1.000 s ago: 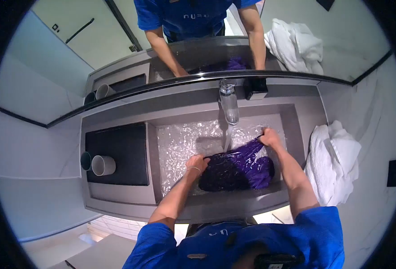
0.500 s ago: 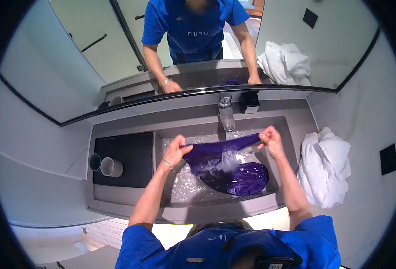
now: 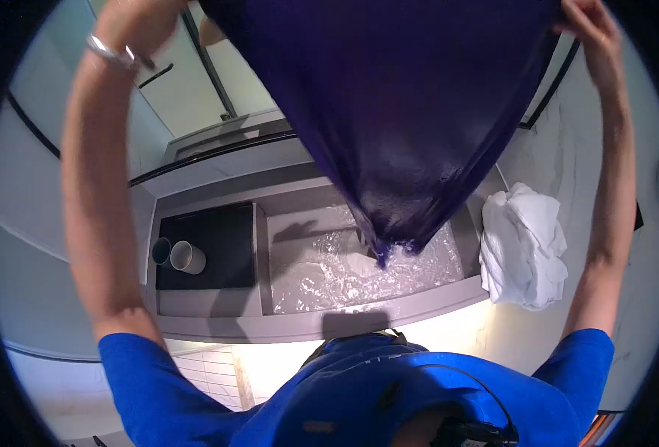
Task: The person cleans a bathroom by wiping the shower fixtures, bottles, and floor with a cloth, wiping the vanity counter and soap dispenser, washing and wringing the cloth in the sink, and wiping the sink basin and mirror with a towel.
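A wet purple cloth (image 3: 411, 89) hangs stretched wide between my two raised hands and hides the faucet and much of the mirror. Its lower end narrows and touches the churning water in the grey sink (image 3: 266, 246). At the upper left, my left hand (image 3: 142, 26), with a bracelet on the wrist, grips one top corner; its fingertips are partly cut off by the frame edge. My right hand (image 3: 592, 26) pinches the other top corner at the upper right. Whether the cloth is a garment I cannot tell.
On the counter left of the basin lies a black tray (image 3: 210, 276) with a white cup (image 3: 188, 258) and a dark cup (image 3: 162, 252). A crumpled white towel (image 3: 523, 246) lies at the basin's right end. The mirror (image 3: 259, 89) rises behind.
Both hands have risen from the basin and spread apart. The purple cloth, bunched in the water before, has been lifted and opened out, with only its lower end at the water.
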Tool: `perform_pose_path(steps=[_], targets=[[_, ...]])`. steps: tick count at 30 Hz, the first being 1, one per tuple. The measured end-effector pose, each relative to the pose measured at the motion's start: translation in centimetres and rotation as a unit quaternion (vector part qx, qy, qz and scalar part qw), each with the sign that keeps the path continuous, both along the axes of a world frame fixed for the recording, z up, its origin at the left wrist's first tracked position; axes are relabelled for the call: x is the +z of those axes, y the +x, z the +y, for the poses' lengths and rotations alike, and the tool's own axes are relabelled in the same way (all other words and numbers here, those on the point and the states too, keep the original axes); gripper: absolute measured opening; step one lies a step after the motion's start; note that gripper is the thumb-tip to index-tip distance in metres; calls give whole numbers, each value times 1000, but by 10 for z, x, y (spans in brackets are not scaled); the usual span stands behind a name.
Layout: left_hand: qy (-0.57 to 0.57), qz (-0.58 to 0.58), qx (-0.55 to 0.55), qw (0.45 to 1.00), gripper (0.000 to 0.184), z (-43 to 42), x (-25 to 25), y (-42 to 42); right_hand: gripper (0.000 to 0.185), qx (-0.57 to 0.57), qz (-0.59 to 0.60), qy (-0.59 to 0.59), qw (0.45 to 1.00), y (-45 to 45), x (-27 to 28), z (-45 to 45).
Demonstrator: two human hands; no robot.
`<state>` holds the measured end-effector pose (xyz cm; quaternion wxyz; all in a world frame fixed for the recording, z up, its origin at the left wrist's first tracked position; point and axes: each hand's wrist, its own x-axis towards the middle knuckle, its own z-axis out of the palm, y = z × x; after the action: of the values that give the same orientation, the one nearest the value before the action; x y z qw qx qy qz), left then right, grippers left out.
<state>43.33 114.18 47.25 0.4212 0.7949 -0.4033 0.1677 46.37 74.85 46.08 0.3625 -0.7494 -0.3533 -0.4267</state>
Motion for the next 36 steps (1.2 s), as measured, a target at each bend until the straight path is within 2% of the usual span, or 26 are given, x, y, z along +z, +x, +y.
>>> perform_pose_path(steps=[2, 5, 8, 9, 10, 11, 12, 13, 14, 15, 17, 18, 19, 20, 21, 22, 24, 26, 27, 28, 29, 30, 32, 33, 34, 36], targets=[[-90, -161, 94, 978, 22, -12, 8, 15, 14, -14, -66, 35, 997, -6, 25, 19], [-24, -105, 17, 994, 24, 4, 41, 10, 13, 5, -74, 6, 997, -9, 36, 11], [80, -140, 69, 985, 24, 43, -13, 55, 16, 59, -27, 22, 998, -8, -5, 12], [130, -162, 99, 973, 25, 52, -33, 65, 26, 6, 98, -54, 994, -2, -29, -5], [5, 49, 55, 997, 20, 12, -65, 34, 40, -50, 218, -132, 966, 5, -58, -24], [45, 99, 30, 994, 18, 11, -99, 32, 33, 6, 280, -152, 948, 14, -95, -25], [30, 252, 19, 967, 16, 10, -129, 29, 17, 26, 384, -154, 910, 16, -128, -23], [131, 177, -19, 975, 16, 12, -161, 38, 10, 37, 449, -138, 882, 15, -159, -19], [137, 140, -51, 979, 16, 14, -204, 46, 7, 20, 477, -130, 869, 14, -190, -11], [35, 257, -75, 963, 18, 11, -240, 51, 10, 100, 534, 8, 839, 22, -233, -12], [-178, 346, -38, 920, 24, -8, -322, 61, 28, 123, 543, 204, 805, 31, -320, -6], [-357, 538, -74, 760, 27, -34, -338, 52, 49, 152, 495, 277, 809, 28, -342, 24], [-408, 569, -17, 713, 13, -65, -397, 53, 71, 90, 551, 176, 811, 19, -373, 46], [-293, 472, 46, 830, 12, -91, -422, 41, 82, 139, 586, 152, 784, 10, -404, 71], [-300, 632, 15, 714, 16, -114, -484, 51, 80, 168, 598, 137, 771, 15, -449, 90], [-239, 603, 26, 761, 23, -134, -531, 49, 70, 131, 429, 75, 890, 24, -504, 108], [-167, 606, 5, 778, 32, -119, -509, 45, 57, 109, 688, 218, 683, 18, -520, 122], [-83, 470, 27, 878, 50, -89, -557, 68, 36, 43, 540, 56, 839, 22, -557, 125], [-38, 417, 144, 896, 63, -71, -552, 58, 26, -26, 505, -88, 858, 19, -572, 121], [13, 353, 258, 899, 77, -54, -544, 54, 25, -47, 557, -204, 803, 14, -541, 126], [64, 438, 171, 880, 99, -41, -542, 55, 23, 16, 545, -207, 812, 15, -544, 130], [1, 456, 49, 888, 94, -42, -559, 52, 21, 78, 523, -213, 822, 25, -542, 134], [-184, 486, -71, 851, 76, -69, -536, 31, 13, 175, 499, -146, 837, 20, -473, 155], [-128, 508, -89, 847, 52, -81, -557, 39, 13, 180, 455, -126, 863, 18, -447, 161], [-112, 479, -42, 869, 38, -92, -533, 32, 11, 162, 461, -79, 869, 17, -426, 162], [-106, 191, 40, 975, 33, -123, -538, 47, 10, 151, 425, -79, 889, 14, -369, 160]])
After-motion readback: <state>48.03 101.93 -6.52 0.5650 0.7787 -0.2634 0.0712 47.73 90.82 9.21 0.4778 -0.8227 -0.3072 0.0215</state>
